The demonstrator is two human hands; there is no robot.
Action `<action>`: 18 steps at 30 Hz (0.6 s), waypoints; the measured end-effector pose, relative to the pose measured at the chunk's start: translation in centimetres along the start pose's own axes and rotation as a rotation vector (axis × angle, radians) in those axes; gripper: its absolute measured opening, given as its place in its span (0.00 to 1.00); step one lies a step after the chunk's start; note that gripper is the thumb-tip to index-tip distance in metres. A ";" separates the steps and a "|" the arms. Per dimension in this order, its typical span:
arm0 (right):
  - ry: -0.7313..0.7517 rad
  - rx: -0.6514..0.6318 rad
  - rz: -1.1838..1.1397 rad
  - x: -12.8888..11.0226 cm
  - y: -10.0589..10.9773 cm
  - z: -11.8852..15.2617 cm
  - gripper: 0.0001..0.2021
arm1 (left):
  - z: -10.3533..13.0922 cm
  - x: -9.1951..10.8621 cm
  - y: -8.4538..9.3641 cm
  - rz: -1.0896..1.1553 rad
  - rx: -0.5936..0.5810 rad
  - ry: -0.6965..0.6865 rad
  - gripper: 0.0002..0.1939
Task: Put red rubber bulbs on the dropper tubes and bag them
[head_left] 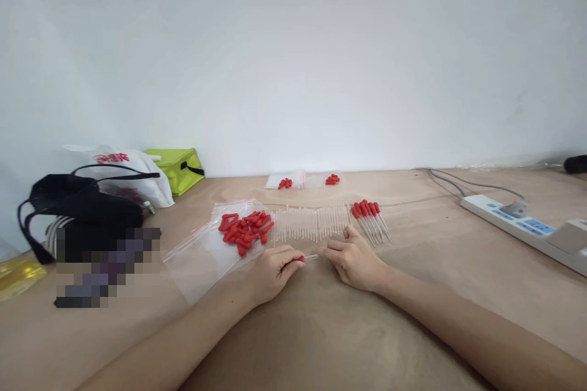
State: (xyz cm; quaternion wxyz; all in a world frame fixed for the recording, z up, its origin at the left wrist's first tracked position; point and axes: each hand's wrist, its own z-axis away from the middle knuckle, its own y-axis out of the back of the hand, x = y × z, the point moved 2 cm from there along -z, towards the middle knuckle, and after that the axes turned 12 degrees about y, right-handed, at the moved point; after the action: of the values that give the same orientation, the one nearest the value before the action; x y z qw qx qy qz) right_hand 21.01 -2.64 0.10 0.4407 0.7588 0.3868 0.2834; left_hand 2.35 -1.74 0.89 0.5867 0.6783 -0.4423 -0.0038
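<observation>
Brown tabletop is backed by a plain pale wall. Far left corner is taken up by a lime-green bag, a white plastic bag and a black bag; right side is occupied by a white power strip, grey plug fitted. Mid-table, red bulbs are heaped on a clear bag, clear tubes are laid in a row beside them, red-topped droppers are grouped at the right end. In front of the row, a red bulb is pinched in the left hand; a clear tube, end at the bulb, is gripped by the right hand. Seating depth can't be told.
</observation>
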 end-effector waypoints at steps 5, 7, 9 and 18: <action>-0.046 0.028 -0.116 -0.1 0.0 0.0 0.13 | -0.2 -0.1 0.1 0.036 0.021 0.050 0.09; -0.075 0.036 -0.172 -0.2 0.0 0.0 0.13 | -0.2 -0.3 0.0 0.057 0.054 0.061 0.08; -0.087 0.036 -0.189 -0.2 0.0 -0.1 0.13 | -0.2 -0.5 -0.1 0.065 0.072 0.057 0.08; -0.043 0.032 -0.115 -0.2 -0.3 0.1 0.12 | -0.1 0.1 0.0 -0.009 0.065 -0.012 0.09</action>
State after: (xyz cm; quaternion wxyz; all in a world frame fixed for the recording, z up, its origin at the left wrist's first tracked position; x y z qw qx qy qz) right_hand 20.84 -2.80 -0.17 0.4523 0.7482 0.4248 0.2349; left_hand 2.46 -1.75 0.92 0.5615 0.6992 -0.4425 0.0038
